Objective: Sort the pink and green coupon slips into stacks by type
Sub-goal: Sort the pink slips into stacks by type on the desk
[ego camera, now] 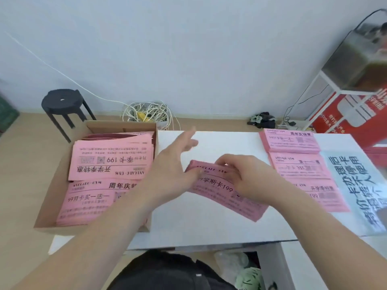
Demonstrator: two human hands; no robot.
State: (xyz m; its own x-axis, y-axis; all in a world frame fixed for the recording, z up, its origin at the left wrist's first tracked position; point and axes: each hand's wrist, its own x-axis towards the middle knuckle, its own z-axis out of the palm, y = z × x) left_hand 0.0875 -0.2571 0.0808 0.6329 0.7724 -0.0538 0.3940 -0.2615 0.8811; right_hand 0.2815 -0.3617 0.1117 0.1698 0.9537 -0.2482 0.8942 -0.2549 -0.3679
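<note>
held slips (217, 190): pink, black print | boxed slips (109, 160) left of grip: pink, black print | box (52, 197): brown | stacks (301, 166) right of grip: pink | table (209, 227) under grip: white | stool (60, 101): black

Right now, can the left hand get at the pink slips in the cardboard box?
Probably yes: the left hand is open, right beside the cardboard box, and the pink slips lie uncovered on top.

pink slip bundle (219, 192) centre, pink stacks (299, 166) right

Right grip (249, 181) pinches pink slips (222, 195); left grip (165, 174) fingers straight.
</note>
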